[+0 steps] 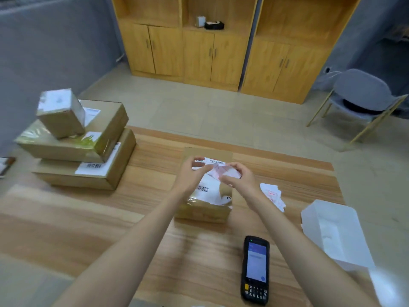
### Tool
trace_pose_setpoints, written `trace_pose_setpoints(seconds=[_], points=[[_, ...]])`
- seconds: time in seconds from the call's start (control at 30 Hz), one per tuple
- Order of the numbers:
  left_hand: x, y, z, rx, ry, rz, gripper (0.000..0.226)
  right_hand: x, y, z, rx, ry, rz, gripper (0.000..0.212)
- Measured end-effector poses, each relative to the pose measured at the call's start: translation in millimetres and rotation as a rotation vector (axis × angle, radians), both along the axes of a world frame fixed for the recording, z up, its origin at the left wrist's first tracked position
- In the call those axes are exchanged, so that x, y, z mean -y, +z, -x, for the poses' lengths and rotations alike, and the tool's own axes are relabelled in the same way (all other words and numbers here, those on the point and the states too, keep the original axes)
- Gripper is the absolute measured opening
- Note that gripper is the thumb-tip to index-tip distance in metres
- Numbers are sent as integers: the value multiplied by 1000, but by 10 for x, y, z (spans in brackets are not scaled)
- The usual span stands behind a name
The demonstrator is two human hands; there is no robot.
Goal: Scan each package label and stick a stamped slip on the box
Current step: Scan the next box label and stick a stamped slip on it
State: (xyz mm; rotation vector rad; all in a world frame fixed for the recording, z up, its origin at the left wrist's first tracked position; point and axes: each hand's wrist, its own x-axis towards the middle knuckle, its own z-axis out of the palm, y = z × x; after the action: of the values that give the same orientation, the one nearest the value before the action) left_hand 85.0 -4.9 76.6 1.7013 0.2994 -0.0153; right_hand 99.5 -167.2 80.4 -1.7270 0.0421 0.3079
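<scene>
Both hands are raised together just above the cardboard box (203, 212), which sits in the middle of the wooden surface (66, 218). The left hand (190, 173) and the right hand (240, 179) each pinch one end of a small white slip (219, 171) with red stamp marks, held between them over the box top; the slip is blurred, so its print cannot be read. The box carries a white shipping label (208, 187) with a barcode on its upper face. Just right of the box lies a loose pile of slips (273, 194) with red stamps, and beyond them an open white carton (332, 231) sits at the right edge. A black handheld scanner (255, 270) lies flat near the person, screen lit, close beside the right forearm. On the left stands a stack of packages (81, 149), labels facing up, with a smaller parcel (60, 116) tilted on top.
</scene>
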Motion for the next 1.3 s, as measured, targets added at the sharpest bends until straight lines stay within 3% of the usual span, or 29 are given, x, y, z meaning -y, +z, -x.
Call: trace_pose_setpoints(seconds=[0.23,0.37,0.57,0.8,0.97,1.13,1.3], points=[[-155,-3,-18,84,-56,31,14,-140,37,35,-21,173,48,68],[-181,-47,-39,21,1,50,16,-141,-17,60,-56,135,9,78],[-132,-156,-35,-50,23,55,20,-47,-65,127,-32,23,-50,56],[-5,-278,-6,-73,11,-85,11,50,-255,215,18,-79,119,34],[46,-330,1,-32,-34,-199,21,75,-332,241,-15,-143,122,25],[36,-400,32,-40,-220,-221,18,80,-341,264,-56,-156,143,41],[26,-382,47,-88,-312,-272,38,115,-371,278,-69,-119,211,49]])
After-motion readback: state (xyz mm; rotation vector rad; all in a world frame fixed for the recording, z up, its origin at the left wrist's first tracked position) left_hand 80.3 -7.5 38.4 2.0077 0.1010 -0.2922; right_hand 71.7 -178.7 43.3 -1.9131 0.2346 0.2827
